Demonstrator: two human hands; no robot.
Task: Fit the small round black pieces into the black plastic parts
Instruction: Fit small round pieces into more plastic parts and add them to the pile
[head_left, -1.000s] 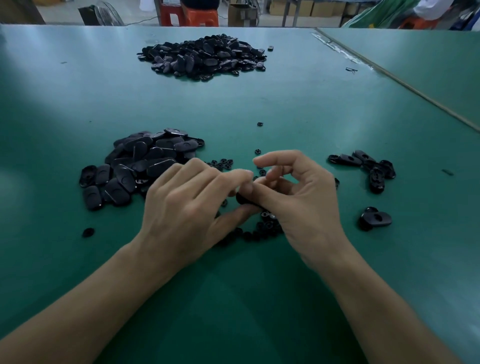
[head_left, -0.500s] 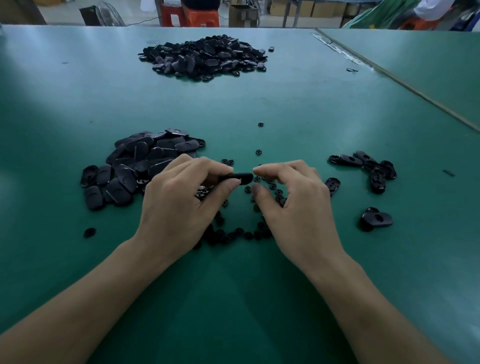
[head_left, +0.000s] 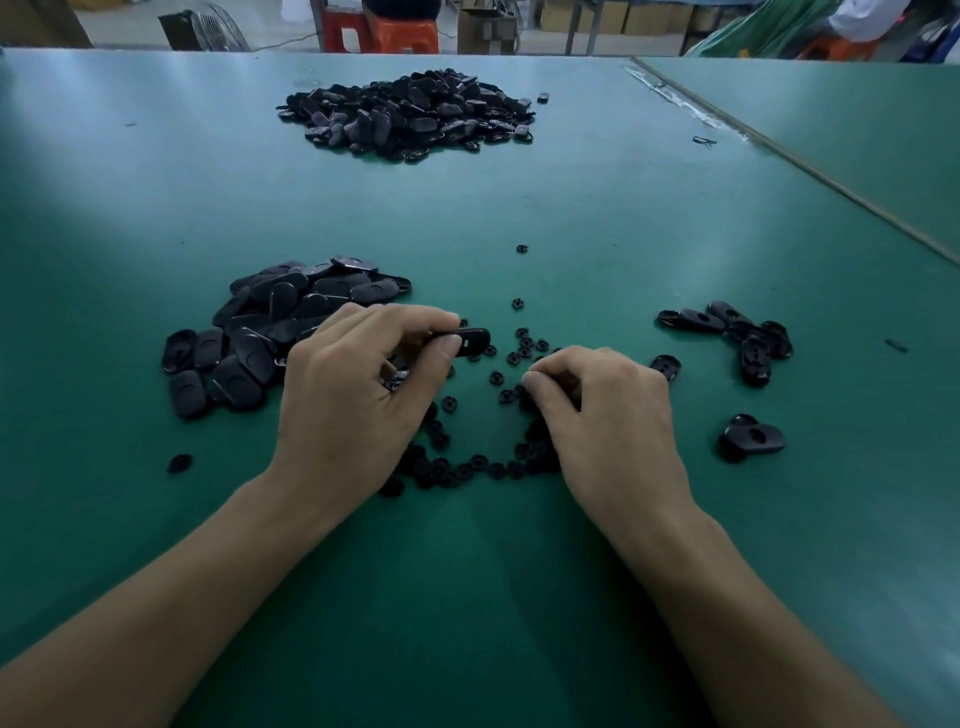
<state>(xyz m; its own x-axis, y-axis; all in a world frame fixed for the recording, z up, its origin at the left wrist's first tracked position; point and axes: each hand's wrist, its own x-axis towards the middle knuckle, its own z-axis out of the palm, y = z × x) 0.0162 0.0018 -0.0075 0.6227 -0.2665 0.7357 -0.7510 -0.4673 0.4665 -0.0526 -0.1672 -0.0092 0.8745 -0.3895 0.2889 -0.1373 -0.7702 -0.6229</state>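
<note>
Wide green table (head_left: 156, 182), a big heap (head_left: 410, 114) of black parts far back, a nearer pile (head_left: 270, 322) just beside the left hand (head_left: 353, 395). That hand pinches one black plastic part (head_left: 470, 340) between thumb and fingers, its end poking toward the right hand (head_left: 608, 415). The right curls down onto the small round pieces (head_left: 524, 343). Best to take one only, turn it flat, line it with the part's hole and press squarely. Is a piece already pinched? Can't tell; the fingertips hide it.
</note>
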